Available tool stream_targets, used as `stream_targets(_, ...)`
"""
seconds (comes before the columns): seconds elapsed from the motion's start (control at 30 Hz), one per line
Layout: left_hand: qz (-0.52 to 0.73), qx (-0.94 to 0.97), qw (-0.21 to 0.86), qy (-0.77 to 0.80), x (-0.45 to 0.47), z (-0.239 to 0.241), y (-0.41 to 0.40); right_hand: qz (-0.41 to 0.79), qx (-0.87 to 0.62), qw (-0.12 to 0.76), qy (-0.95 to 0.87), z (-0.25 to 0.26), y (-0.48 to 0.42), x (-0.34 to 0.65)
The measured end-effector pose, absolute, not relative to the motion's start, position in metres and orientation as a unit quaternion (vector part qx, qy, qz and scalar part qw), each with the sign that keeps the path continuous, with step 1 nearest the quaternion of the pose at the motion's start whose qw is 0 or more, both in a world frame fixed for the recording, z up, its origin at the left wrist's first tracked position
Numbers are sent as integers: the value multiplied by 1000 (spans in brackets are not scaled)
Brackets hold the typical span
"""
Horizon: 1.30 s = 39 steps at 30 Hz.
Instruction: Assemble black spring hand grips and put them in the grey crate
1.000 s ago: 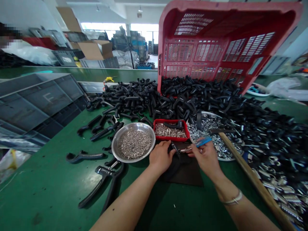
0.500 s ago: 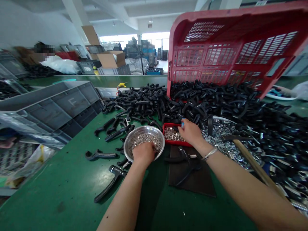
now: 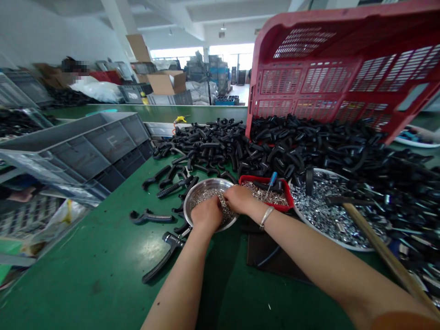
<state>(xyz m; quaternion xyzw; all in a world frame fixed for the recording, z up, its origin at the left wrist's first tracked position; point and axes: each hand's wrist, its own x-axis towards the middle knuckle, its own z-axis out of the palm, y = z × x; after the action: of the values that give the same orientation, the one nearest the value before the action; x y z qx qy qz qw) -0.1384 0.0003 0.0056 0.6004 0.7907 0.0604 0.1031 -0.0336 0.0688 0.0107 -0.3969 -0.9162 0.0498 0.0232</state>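
Observation:
A metal bowl (image 3: pixel 187 207) full of small shiny metal pieces (image 3: pixel 211 194) stands in front of me. Inside it is my left hand (image 3: pixel 207 214), its fingers curled down among the pieces. My right hand (image 3: pixel 239 200) reaches over the bowl's right side with fingers pressed together. What either hand pinches is hidden. Just right of the bowl, a red tray (image 3: pixel 290 198) contains small metal pins and a dark part. A blue-handled screwdriver (image 3: pixel 273 178) leans upright in that tray. Beneath my right forearm lies a dark mat (image 3: pixel 256 252), with a black lever-like part on it mostly covered.
Black handle-shaped parts (image 3: pixel 220 142) are heaped behind the bowl and before a tilted red crate (image 3: pixel 257 91). To the right are a round tray of shiny metal parts (image 3: pixel 323 211) and a hammer (image 3: pixel 371 238). Grey bins (image 3: pixel 110 142) stand left; a person (image 3: pixel 92 87) is farther back.
My right hand has left the red tray and moved left to the bowl. The screwdriver it held now stands in the tray. My left hand stays in the bowl.

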Motion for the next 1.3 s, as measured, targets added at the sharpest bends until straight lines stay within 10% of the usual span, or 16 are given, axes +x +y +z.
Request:
stream_targets(0.77,153,771,129,605,-44,-2,-23,138,-577,276,-756,-26,2,147)
stream_targets(1.3,168,761,138,612,-45,-10,-22,10,-559,246,-792,-36,-9,145)
